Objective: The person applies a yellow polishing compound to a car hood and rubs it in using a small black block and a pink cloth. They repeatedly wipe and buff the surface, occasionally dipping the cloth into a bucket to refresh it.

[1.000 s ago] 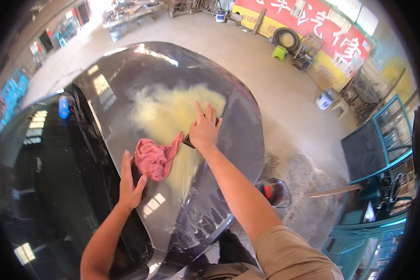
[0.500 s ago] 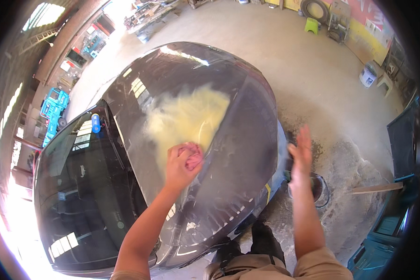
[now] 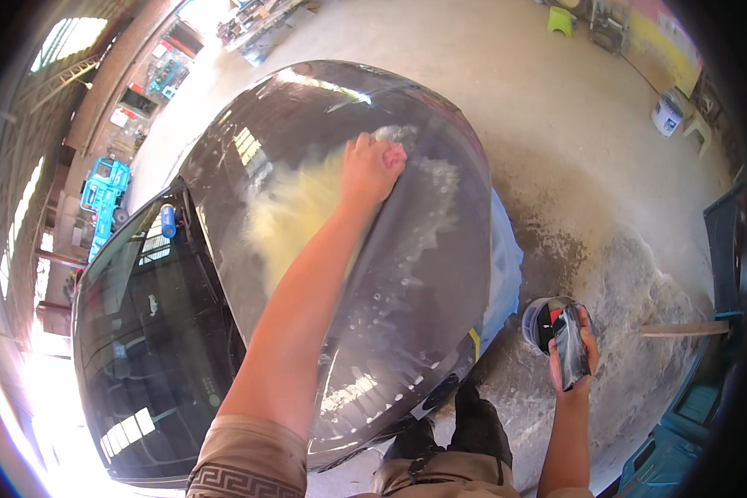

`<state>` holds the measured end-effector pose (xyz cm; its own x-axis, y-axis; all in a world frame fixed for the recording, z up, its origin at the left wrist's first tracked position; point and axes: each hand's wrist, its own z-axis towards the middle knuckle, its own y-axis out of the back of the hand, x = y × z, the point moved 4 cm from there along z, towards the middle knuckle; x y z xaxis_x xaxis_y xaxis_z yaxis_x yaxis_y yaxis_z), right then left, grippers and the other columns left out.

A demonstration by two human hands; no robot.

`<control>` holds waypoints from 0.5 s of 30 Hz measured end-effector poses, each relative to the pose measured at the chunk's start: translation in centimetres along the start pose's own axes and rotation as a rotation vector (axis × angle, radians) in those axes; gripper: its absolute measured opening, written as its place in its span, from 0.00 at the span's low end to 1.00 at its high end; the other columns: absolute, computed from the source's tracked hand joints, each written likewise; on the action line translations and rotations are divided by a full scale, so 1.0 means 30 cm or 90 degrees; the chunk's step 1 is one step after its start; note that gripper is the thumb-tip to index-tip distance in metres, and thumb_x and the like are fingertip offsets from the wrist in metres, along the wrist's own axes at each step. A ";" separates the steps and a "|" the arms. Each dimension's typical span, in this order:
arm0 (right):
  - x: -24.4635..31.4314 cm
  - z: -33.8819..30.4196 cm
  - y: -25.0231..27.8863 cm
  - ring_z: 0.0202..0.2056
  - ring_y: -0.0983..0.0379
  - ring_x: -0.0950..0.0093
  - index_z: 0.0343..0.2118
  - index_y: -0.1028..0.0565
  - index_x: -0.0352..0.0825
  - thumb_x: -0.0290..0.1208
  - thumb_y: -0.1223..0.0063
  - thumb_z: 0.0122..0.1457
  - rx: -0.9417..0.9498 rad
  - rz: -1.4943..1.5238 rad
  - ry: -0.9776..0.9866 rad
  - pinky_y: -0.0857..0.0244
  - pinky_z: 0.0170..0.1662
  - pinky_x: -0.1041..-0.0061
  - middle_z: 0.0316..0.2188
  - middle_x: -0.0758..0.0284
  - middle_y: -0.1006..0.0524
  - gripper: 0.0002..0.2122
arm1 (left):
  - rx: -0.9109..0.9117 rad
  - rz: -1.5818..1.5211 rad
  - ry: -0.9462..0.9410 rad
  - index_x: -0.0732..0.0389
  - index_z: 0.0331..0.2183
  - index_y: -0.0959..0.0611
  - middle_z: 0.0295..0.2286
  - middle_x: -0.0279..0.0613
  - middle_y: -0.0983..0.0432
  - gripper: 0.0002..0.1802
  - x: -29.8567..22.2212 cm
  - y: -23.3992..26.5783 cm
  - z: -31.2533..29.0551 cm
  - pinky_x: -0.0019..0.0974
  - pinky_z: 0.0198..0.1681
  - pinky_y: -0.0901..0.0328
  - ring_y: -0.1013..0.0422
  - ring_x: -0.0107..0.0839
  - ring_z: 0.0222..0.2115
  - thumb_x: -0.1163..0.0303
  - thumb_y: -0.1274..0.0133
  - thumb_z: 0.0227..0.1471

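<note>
My left hand [image 3: 363, 173] is closed round a crumpled pink cloth [image 3: 395, 156], pressed on the dark grey car hood [image 3: 440, 282] near its far part. A pale yellow sanded patch [image 3: 286, 216] spreads over the hood beside my left forearm. Wet streaks and droplets lie on the paint to the right of that arm. Off the car's right side, my right hand [image 3: 588, 344] grips a flat black block [image 3: 570, 353] with a wet, shiny face. Behind the block, a round tub [image 3: 533, 325] is partly hidden.
Light blue sheeting [image 3: 504, 257] hangs along the car's front edge. A blue cylinder [image 3: 168, 221] rests on the windshield [image 3: 153, 332]. The concrete floor [image 3: 631, 307] is wet near the tub. A wooden board [image 3: 683, 329] juts in at the right. A white bucket [image 3: 666, 114] stands farther off.
My left hand has slid the pink cloth forward and right across the hood, and new wet marks show. My right hand has lowered, turning the black block's face into view.
</note>
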<state>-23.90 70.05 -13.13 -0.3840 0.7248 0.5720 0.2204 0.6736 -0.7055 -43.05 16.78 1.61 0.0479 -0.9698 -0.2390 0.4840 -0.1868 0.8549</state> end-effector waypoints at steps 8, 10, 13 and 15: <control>-0.012 0.033 0.072 0.64 0.26 0.64 0.64 0.26 0.37 0.33 0.35 0.68 -0.088 -0.169 0.172 0.28 0.69 0.60 0.63 0.59 0.23 0.23 | 0.045 -0.005 -0.014 0.52 0.43 0.07 0.47 0.45 0.20 0.17 -0.055 0.027 -0.040 0.54 0.55 0.27 0.26 0.55 0.49 0.60 0.26 0.51; -0.013 0.043 0.014 0.60 0.22 0.62 0.63 0.26 0.34 0.23 0.30 0.64 -0.131 0.048 0.081 0.26 0.65 0.59 0.59 0.56 0.21 0.25 | 0.073 -0.028 -0.022 0.53 0.42 0.08 0.46 0.44 0.20 0.18 -0.051 0.114 -0.174 0.55 0.55 0.27 0.26 0.55 0.49 0.61 0.25 0.49; -0.030 0.077 -0.069 0.60 0.20 0.56 0.61 0.23 0.30 0.38 0.36 0.72 -0.151 0.096 0.030 0.23 0.65 0.56 0.57 0.53 0.19 0.21 | 0.056 -0.030 -0.006 0.54 0.40 0.10 0.46 0.42 0.20 0.18 -0.065 0.268 -0.402 0.54 0.55 0.27 0.26 0.54 0.51 0.65 0.24 0.46; -0.047 0.120 -0.097 0.61 0.21 0.54 0.60 0.21 0.30 0.45 0.40 0.74 -0.129 0.174 -0.064 0.23 0.67 0.55 0.58 0.51 0.19 0.23 | 0.059 -0.025 0.010 0.54 0.40 0.10 0.47 0.41 0.19 0.18 -0.064 0.381 -0.558 0.53 0.55 0.26 0.26 0.53 0.51 0.67 0.24 0.44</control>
<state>-27.22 66.55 -13.39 -0.3708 0.8712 0.3218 0.4968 0.4788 -0.7238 -22.99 19.13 4.13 0.0442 -0.9589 -0.2803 0.4027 -0.2397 0.8834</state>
